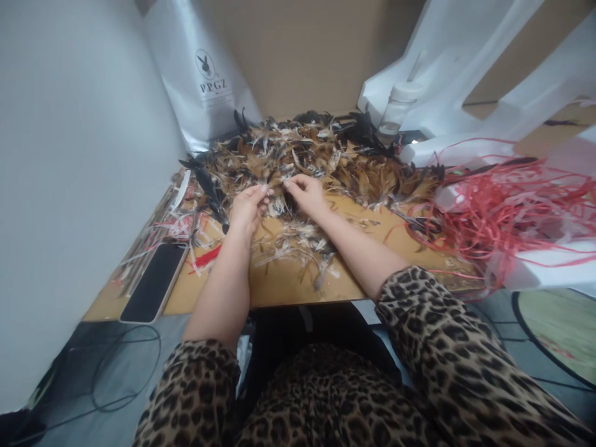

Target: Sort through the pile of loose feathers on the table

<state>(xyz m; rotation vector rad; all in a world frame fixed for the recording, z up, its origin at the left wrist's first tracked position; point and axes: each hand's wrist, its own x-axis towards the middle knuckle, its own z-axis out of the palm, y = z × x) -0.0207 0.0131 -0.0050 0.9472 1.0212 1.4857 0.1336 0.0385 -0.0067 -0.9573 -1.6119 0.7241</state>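
Observation:
A wide heap of brown, black and white feathers (261,161) covers the far half of the tabletop. At its near edge my left hand (249,208) is pinched, with thumb and forefinger closed on a small feather. Close beside it on the right, my right hand (308,195) also pinches a feather, whose pale end shows at the fingertips. A narrow gap lies between the two hands. Below them, loose white and grey feather scraps (305,239) are strewn over the wooden table (279,285).
A phone (153,282) lies at the left front corner, near a red strip (207,256). Tangled red plastic string (503,211) fills the right side, with scissors (421,223) next to it. A clear bottle (398,112) stands behind the heap, and a silver bag (205,74) at the back left.

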